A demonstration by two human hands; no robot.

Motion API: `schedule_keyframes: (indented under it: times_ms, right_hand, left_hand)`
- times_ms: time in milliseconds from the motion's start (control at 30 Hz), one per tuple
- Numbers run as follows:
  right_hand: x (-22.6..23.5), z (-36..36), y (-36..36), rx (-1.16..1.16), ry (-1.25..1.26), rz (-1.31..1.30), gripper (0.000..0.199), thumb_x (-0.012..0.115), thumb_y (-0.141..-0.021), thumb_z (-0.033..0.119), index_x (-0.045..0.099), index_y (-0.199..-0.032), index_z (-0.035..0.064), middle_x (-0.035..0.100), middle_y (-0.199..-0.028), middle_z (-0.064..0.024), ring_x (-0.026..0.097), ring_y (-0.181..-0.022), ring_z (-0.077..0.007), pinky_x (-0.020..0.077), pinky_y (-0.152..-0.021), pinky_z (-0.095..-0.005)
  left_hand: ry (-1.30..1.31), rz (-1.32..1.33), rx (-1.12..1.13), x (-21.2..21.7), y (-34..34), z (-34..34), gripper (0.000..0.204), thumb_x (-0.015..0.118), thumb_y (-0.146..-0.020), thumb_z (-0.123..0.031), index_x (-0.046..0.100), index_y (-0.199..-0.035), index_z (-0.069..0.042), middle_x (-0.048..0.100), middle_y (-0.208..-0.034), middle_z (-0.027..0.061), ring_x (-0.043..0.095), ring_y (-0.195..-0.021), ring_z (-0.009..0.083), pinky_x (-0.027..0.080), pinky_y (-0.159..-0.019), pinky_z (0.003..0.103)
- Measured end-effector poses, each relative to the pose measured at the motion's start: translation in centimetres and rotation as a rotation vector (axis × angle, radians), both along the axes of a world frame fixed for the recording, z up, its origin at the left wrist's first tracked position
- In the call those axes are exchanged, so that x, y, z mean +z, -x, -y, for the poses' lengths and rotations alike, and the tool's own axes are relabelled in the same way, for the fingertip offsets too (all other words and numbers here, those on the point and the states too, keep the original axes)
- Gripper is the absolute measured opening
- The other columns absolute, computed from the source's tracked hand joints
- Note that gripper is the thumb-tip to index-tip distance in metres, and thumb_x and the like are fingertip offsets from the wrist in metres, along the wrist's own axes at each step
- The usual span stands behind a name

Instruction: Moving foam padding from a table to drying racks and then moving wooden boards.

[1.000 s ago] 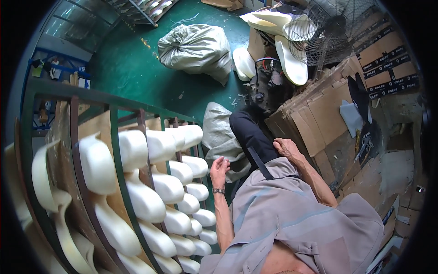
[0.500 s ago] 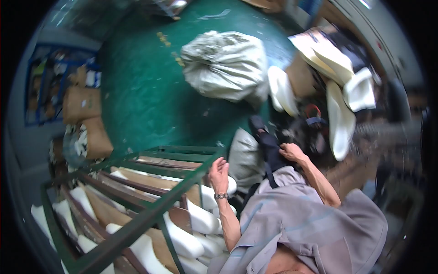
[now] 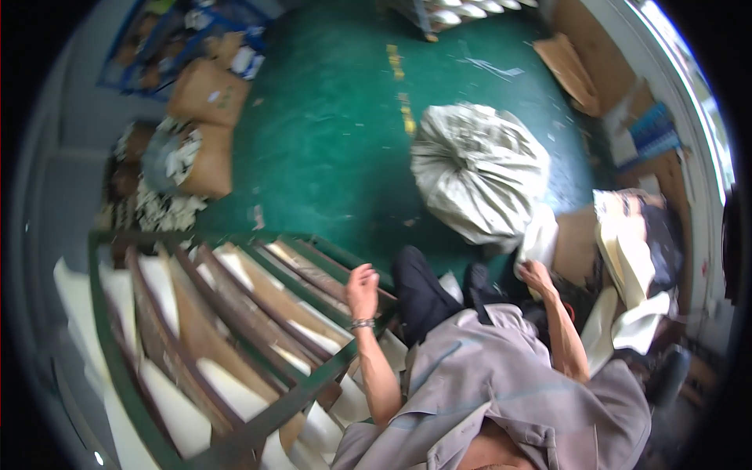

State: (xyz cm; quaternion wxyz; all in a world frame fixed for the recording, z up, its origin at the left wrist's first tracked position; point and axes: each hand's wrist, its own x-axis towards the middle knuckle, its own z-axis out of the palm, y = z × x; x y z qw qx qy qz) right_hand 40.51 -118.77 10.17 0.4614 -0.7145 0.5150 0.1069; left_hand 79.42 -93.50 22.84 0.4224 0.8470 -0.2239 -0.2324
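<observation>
My left hand [image 3: 362, 291] hovers by the front rail of a green metal rack [image 3: 309, 389], its fingers loosely bent and nothing visible in them. Slanted rows in that rack hold long white curved pieces [image 3: 178, 407], some with brown panels between them. Over on the right, my right hand [image 3: 537, 278] is closed at the lower end of a white curved piece [image 3: 540, 235], whose material I cannot make out. That piece leans beside a big tied pale sack [image 3: 482, 172]. My fingertips there are small and partly hidden.
More white curved pieces [image 3: 623, 254] lie over a cardboard box [image 3: 576, 247] at the right. Open brown cartons [image 3: 207, 102] stand at the far left by a blue shelf [image 3: 133, 55]. Another rack [image 3: 454, 14] is at the far end of the green floor [image 3: 329, 133].
My body has turned and stepped, so the sack appears farther right and lower. My right hand has reached forward to the white curved piece. My left hand stays by the rack, fingers more bent.
</observation>
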Motion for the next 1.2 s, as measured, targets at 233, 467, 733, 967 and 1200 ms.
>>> schedule_keyframes:
  times_ms: [233,467,733,967,1200]
  right_hand:
    - [-3.4,3.5,-11.0,0.080,0.156,0.176,0.031,0.058,-0.083,0.028,0.068,-0.097,0.0013,0.067,-0.089,-0.0227,0.066,-0.085,-0.0378,0.0525,-0.075,-0.0456]
    - [-8.3,5.8,-18.4,-0.038,-0.030,-0.060,0.034,0.059,-0.077,0.032,0.070,-0.088,0.0021,0.067,-0.078,-0.0190,0.065,-0.070,-0.0319,0.0500,-0.064,-0.0422]
    - [-6.8,9.5,-31.6,-0.257,-0.313,0.054,0.030,0.067,-0.078,0.035,0.069,-0.092,0.0086,0.068,-0.076,-0.0075,0.066,-0.064,-0.0249,0.0543,-0.059,-0.0349]
    - [-3.8,17.8,-43.7,0.115,-0.040,0.169,0.031,0.066,-0.079,0.033,0.068,-0.095,0.0066,0.068,-0.077,-0.0076,0.066,-0.066,-0.0243,0.0546,-0.060,-0.0351]
    - [-4.7,28.8,-61.5,0.403,0.215,0.437,0.033,0.065,-0.079,0.031,0.067,-0.098,0.0046,0.068,-0.078,-0.0076,0.066,-0.068,-0.0236,0.0548,-0.061,-0.0353]
  left_hand:
    - [-0.098,-0.039,-0.009,-3.7,-6.9,4.6,0.033,0.067,-0.084,-0.013,0.061,-0.115,-0.004,0.068,-0.100,0.0115,0.064,-0.090,0.0211,0.051,-0.082,0.035]
    - [-0.215,-0.149,-0.179,-9.5,-20.0,14.5,0.031,0.069,-0.083,-0.012,0.064,-0.113,-0.008,0.071,-0.096,0.0110,0.068,-0.088,0.0213,0.054,-0.080,0.033]
    - [0.082,0.026,-0.340,-1.7,-39.2,28.5,0.027,0.058,-0.085,-0.005,0.063,-0.112,-0.010,0.071,-0.091,0.0079,0.069,-0.084,0.0207,0.054,-0.074,0.033]
    - [0.128,-0.032,-0.248,-3.7,-50.5,31.3,0.027,0.054,-0.085,-0.002,0.062,-0.110,-0.009,0.069,-0.084,0.0070,0.067,-0.078,0.0190,0.054,-0.071,0.032]
    - [-0.451,-0.349,-0.031,-20.9,-57.7,21.8,0.027,0.062,-0.074,-0.016,0.068,-0.099,-0.013,0.071,-0.093,0.0090,0.065,-0.095,0.0286,0.052,-0.081,0.037]
